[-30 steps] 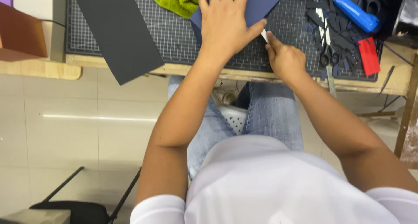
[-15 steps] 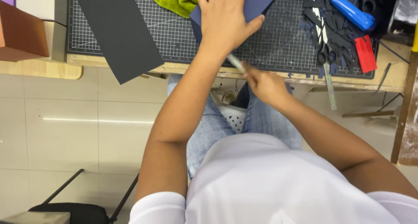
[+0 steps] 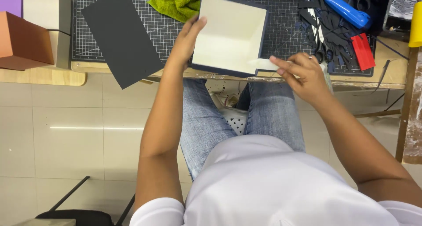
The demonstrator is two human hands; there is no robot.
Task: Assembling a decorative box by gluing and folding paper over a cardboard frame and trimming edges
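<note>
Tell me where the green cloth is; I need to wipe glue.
In the head view, the green cloth lies at the top edge of the cutting mat, between the dark sheet and the box, just above the left hand.

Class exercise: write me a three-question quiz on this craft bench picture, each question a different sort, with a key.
1. True or false: the left hand holds the cream-faced board by its left edge.
2. Which lies left of that board on the cutting mat? A green cloth B red card C blue cutter
3. Fill in: the right hand holds a pale flat ____.

Key: 1 true; 2 A; 3 tool
</note>
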